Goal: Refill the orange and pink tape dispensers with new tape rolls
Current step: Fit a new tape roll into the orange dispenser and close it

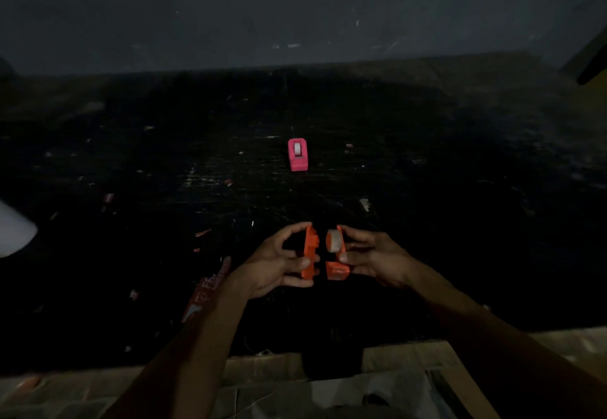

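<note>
Darkness covers most of the table (460, 188), a black, scratched surface flecked with pale scraps. At the far left edge a white object (14, 230) shows only in part and blurred; what it is cannot be told. Further right, near the left forearm, a red wrapper (207, 290) with pale lettering lies flat on the table.

The left hand (276, 264) is held above the table's near part, fingers curled around the left shell (310, 252), one orange half of the opened dispenser; the thumb lies across its lower part and the fingertips hook over its top edge. A narrow gap separates it from the right shell (335, 254), the other orange half, which stands just beside it and apart. That half carries a roll (335, 240) of pale tape seated in its upper part. The right hand (374, 259) grips this half from the right side, fingers over the top and thumb pressed low against the front.

Beyond the hands, well apart from them and near the table's middle, the pink dispenser (298, 155) stands upright on the surface with a pale roll visible in its open top. Neither hand touches it.
</note>
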Tool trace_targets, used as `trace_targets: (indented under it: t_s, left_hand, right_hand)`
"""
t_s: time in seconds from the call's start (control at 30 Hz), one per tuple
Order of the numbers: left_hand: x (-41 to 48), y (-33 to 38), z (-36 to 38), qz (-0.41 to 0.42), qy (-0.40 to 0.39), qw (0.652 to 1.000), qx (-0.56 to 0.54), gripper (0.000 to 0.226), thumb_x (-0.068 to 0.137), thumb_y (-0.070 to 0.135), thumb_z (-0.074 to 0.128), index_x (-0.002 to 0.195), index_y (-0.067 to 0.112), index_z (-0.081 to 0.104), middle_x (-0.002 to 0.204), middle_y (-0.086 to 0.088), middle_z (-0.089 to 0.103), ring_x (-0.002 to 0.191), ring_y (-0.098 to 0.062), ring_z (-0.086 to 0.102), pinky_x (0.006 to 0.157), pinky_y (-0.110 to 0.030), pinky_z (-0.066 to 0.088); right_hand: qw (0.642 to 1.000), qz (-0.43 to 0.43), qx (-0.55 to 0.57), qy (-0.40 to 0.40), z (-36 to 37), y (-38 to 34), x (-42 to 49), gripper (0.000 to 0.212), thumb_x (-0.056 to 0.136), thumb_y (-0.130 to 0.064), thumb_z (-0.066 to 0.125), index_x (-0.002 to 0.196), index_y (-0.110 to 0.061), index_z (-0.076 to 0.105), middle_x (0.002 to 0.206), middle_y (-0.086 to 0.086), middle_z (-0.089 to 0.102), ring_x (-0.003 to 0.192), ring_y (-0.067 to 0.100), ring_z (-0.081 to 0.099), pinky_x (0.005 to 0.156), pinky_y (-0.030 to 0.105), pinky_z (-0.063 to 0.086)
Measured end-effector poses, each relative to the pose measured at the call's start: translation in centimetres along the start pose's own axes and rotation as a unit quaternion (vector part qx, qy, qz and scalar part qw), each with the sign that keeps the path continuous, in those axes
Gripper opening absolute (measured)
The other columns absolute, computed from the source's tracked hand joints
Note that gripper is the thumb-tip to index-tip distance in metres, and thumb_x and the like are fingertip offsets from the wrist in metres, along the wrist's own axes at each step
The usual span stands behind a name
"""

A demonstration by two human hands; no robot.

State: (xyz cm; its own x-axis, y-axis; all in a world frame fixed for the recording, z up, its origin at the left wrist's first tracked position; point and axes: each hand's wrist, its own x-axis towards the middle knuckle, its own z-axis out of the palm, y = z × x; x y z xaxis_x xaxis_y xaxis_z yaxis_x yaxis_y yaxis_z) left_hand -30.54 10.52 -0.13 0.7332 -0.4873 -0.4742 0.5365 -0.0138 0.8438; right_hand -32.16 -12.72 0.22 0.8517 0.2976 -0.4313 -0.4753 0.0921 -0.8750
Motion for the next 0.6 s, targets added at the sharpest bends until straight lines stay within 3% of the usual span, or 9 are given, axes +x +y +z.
trace_targets:
  t_s: [0.23, 0.47, 0.6]
  left_hand:
    - [-0.1, 0.0, 0.5, -0.002, -0.011, 1.0, 0.016, 0.062, 0.084, -0.003, 0.066, 0.123, 0.045, 0.056, 0.118, -0.022, 0.066, 0.103, -0.028, 0.07, 0.072, -0.044, 0.059]
    - [-0.1, 0.4, 0.9, -0.015, 0.005, 0.999, 0.039, 0.06, 0.084, -0.001, 0.067, 0.124, 0.042, 0.053, 0.108, -0.017, 0.071, 0.093, -0.029, 0.073, 0.07, -0.043, 0.06]
    - [-0.2, 0.7, 1.2, -0.014, 0.016, 0.998, 0.064, 0.064, 0.084, 0.001, 0.069, 0.131, 0.039, 0.05, 0.114, -0.022, 0.067, 0.091, -0.028, 0.072, 0.068, -0.041, 0.061]
  right_hand:
    - [0.999, 0.006, 0.012, -0.033, 0.0, 0.3, 0.2, 0.051, 0.081, 0.012, 0.061, 0.11, -0.03, 0.06, 0.095, -0.001, 0.077, 0.092, 0.014, 0.071, 0.068, 0.027, 0.058]
    - [1.0, 0.0, -0.015, -0.024, -0.3, 0.5, 0.6, 0.057, 0.076, 0.007, 0.07, 0.116, -0.032, 0.06, 0.104, 0.001, 0.074, 0.1, 0.016, 0.069, 0.074, 0.029, 0.058]
    - [0.999, -0.001, -0.053, -0.004, -0.2, 0.5, 0.7, 0.066, 0.073, 0.001, 0.075, 0.127, -0.031, 0.055, 0.104, -0.003, 0.073, 0.095, 0.008, 0.07, 0.07, 0.024, 0.057]
